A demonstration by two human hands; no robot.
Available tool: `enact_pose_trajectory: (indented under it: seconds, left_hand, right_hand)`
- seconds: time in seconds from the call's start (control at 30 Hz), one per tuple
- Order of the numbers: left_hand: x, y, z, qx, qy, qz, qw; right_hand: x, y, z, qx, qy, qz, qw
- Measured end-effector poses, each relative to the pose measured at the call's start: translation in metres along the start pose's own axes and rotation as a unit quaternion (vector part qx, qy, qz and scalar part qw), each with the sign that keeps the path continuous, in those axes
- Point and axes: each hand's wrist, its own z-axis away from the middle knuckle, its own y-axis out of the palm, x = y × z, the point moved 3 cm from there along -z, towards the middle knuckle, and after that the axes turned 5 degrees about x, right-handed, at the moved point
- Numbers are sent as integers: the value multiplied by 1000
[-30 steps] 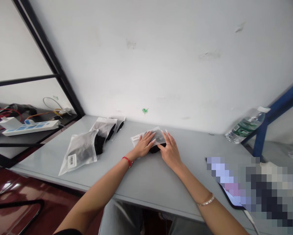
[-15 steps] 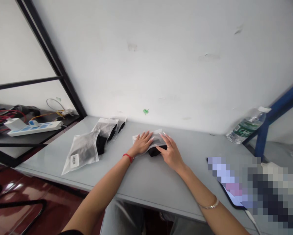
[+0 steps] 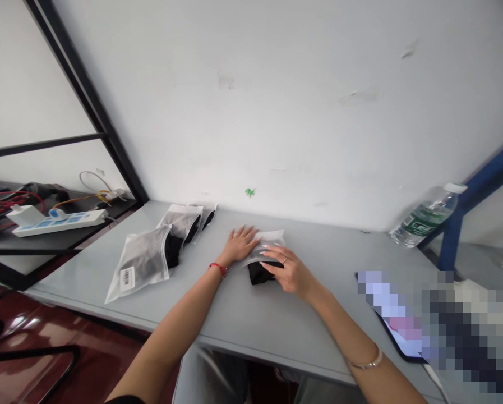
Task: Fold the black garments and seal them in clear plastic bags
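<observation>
A frosted plastic bag (image 3: pixel 272 238) lies flat on the grey table, a folded black cloth item (image 3: pixel 259 274) showing at its near edge. My left hand (image 3: pixel 239 247) lies flat with spread fingers on the bag's left end. My right hand (image 3: pixel 291 269) curls over the bag's right side, fingers on the plastic and the thumb by the black cloth; part of both is hidden under it. To the left lies a similar frosted bag (image 3: pixel 144 258) with a barcode label and black cloth at its edge. Further similar bags (image 3: pixel 183 216) overlap behind it.
A water bottle (image 3: pixel 425 216) leans by the blue frame (image 3: pixel 448 241) at right. Nearer is a phone (image 3: pixel 402 342), partly pixelated, with a white cable. A power strip (image 3: pixel 61 223) and cables sit on the black shelf at left. The white wall (image 3: pixel 251 112) bounds the table's back.
The bag and its black cloth have shifted slightly toward me. My right hand has moved down and left with them, its fingers lower over the plastic. My left hand has barely moved.
</observation>
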Motion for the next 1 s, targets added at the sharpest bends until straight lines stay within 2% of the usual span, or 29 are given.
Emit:
enact_pose_trajectory:
  seconds: [0.13,0.23,0.37,0.47,0.7,0.83,1.0]
  left_hand:
    - [11,-3,-4,-105,-17,109,988]
    - [18,-4,-5,-145,-16,166,975]
    - [20,-5,-3,-157,-20,198,967]
    - [20,-7,-1,-150,-23,198,968]
    - [23,-10,-1,-174,-49,188,965]
    - [38,-17,2,-207,-103,167,959]
    - [66,-30,11,-269,-200,135,932]
  right_hand:
    - [2,-2,0,29,13,-34,999]
    - [3,-5,0,52,46,-34,997]
    - [6,-5,-1,91,82,-5,992]
    - [5,-1,-1,94,103,5,990]
    - [-1,-1,1,99,68,-27,992]
    - [4,-4,-1,118,48,-56,990]
    - [10,-2,0,140,47,-106,983]
